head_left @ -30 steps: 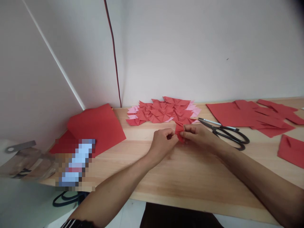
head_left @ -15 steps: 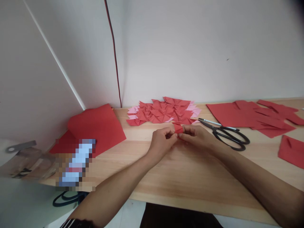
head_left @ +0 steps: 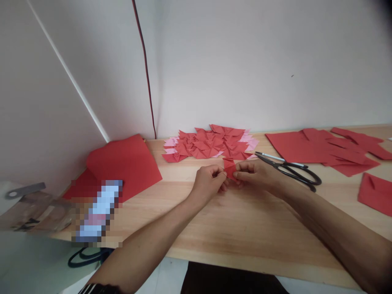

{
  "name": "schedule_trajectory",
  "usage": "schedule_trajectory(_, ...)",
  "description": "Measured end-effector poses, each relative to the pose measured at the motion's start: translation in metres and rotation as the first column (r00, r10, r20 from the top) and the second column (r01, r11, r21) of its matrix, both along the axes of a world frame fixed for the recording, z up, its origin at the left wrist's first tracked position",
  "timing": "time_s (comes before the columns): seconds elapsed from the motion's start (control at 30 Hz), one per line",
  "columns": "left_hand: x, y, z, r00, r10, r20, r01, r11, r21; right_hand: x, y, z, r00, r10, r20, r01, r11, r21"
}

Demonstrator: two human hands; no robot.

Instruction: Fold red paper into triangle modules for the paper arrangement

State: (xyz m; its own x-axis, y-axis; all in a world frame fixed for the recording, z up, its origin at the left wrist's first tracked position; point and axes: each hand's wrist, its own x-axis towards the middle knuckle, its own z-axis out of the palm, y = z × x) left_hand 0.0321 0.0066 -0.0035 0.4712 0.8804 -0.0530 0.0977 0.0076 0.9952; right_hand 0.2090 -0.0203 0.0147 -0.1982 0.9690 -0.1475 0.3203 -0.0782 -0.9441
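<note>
A small folded piece of red paper (head_left: 229, 166) is held between my two hands, a little above the wooden table. My left hand (head_left: 210, 179) pinches its left edge between thumb and forefinger. On the other side, my right hand (head_left: 252, 173) grips the right edge, with the thumb on the near face. Just beyond the hands lies a pile of folded red and pink paper pieces (head_left: 210, 145) against the wall. Black-handled scissors (head_left: 295, 173) lie right of my right hand, partly hidden behind it, with a pen (head_left: 275, 157) alongside.
Large red paper sheets (head_left: 128, 163) lie at the left, beside a blurred-out phone-like object (head_left: 99, 212). More red paper (head_left: 306, 147) is spread at the back right, and another red piece (head_left: 378, 195) nearer. A dark cable (head_left: 145, 61) runs down the wall.
My right hand has shifted slightly right and up along the paper, and more of the red piece now shows between the hands. The left hand keeps its pinch.
</note>
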Motion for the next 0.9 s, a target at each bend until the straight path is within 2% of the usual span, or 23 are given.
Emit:
schedule_trajectory(0.13, -0.001, 0.0, 0.002, 0.999, 0.026, -0.026, -0.024, 0.998, 0.059, -0.002, -0.001, 0.001, 0.999, -0.014, -0.031, 0.013, 1.0, -0.018)
schedule_trajectory(0.4, -0.003, -0.004, 0.006, 0.989, 0.031, -0.142, -0.003, 0.982, 0.191, -0.001, 0.001, -0.012, 1.0, -0.008, 0.027, 0.005, 0.995, 0.096)
schedule_trajectory(0.63, -0.002, -0.004, 0.005, 0.997, 0.029, -0.072, -0.021, 0.993, 0.114, -0.001, 0.001, -0.011, 0.992, -0.074, 0.104, 0.063, 0.993, 0.099)
schedule_trajectory(0.9, 0.0, -0.002, 0.01, 0.995, 0.034, 0.093, -0.02, 0.989, -0.147, 0.001, 0.003, -0.01, 0.967, -0.11, 0.23, 0.047, 0.964, 0.263)
